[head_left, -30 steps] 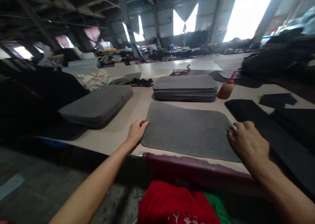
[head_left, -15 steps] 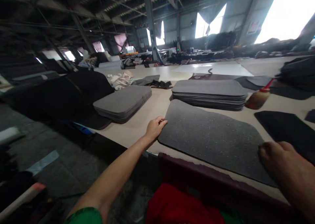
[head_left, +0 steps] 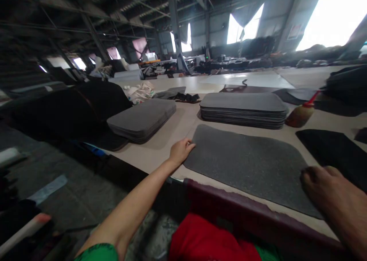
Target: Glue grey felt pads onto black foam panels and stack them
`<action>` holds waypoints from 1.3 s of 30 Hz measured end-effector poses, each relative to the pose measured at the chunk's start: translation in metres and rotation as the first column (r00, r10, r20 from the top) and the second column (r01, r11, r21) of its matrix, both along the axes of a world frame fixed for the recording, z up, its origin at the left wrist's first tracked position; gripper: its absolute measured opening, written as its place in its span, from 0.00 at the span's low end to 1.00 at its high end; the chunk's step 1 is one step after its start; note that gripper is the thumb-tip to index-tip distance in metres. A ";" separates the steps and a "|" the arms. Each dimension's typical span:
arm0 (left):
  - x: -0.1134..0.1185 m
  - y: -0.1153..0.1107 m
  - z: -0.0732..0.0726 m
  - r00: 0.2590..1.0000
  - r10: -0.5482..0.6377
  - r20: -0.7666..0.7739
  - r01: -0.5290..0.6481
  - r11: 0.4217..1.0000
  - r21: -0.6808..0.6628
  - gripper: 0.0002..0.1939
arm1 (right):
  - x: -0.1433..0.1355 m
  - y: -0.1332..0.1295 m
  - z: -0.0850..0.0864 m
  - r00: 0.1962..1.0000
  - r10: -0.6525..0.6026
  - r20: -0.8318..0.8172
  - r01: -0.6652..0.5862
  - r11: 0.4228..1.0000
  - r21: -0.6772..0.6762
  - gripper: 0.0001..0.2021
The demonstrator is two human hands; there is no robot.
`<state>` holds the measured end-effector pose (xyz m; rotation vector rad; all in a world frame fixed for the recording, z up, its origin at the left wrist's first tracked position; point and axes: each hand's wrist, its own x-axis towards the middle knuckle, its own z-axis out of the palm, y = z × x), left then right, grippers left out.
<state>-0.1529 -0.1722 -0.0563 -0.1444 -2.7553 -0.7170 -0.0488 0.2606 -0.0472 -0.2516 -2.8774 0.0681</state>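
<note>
A dark grey mat (head_left: 246,163) with rounded corners lies along the table's near edge, its surface finely speckled. My left hand (head_left: 181,150) pinches its left edge between thumb and fingers. At the mat's right end, my right hand (head_left: 323,182) is closed on the edge, its fingertips partly hidden. Just behind the mat is a tall, even stack of similar grey mats (head_left: 243,102). Another, lower stack of mats (head_left: 143,119) sits to the left of my left hand.
A glue bottle (head_left: 300,115) with a red nozzle leans right of the tall stack. Black sheet pieces (head_left: 335,150) lie at the right. Bundled patterned cloth (head_left: 140,92) and black scraps (head_left: 187,97) sit farther back. Maroon material (head_left: 229,203) hangs along the table's front edge.
The mat's far left corner has come down and the sheet lies flatter, with more table showing between it and the tall stack. Both hands keep nearly the same places.
</note>
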 end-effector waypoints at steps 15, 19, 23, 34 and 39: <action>0.008 0.004 0.005 0.989 0.075 -0.125 -0.097 0.980 -0.176 0.16 | 0.000 -0.002 -0.007 0.995 -0.059 -0.079 0.057 0.998 -0.024 0.20; 0.015 0.024 0.023 0.980 -0.104 -0.169 0.066 0.973 -0.219 0.12 | 0.004 -0.002 -0.009 0.892 0.125 -0.434 -0.104 0.992 0.073 0.17; 0.017 0.062 0.037 0.909 -0.407 -0.086 0.371 0.887 -0.273 0.14 | 0.000 -0.007 -0.014 0.786 0.446 -0.429 -0.452 0.887 0.093 0.20; -0.008 0.073 0.002 0.889 -0.432 0.153 0.458 0.837 -0.299 0.36 | -0.011 -0.004 -0.045 0.926 0.372 -0.059 -0.370 0.928 0.037 0.41; -0.008 0.071 -0.001 0.905 -0.402 0.135 0.424 0.857 -0.292 0.37 | -0.007 0.005 -0.050 0.950 0.309 -0.042 -0.304 0.948 0.100 0.41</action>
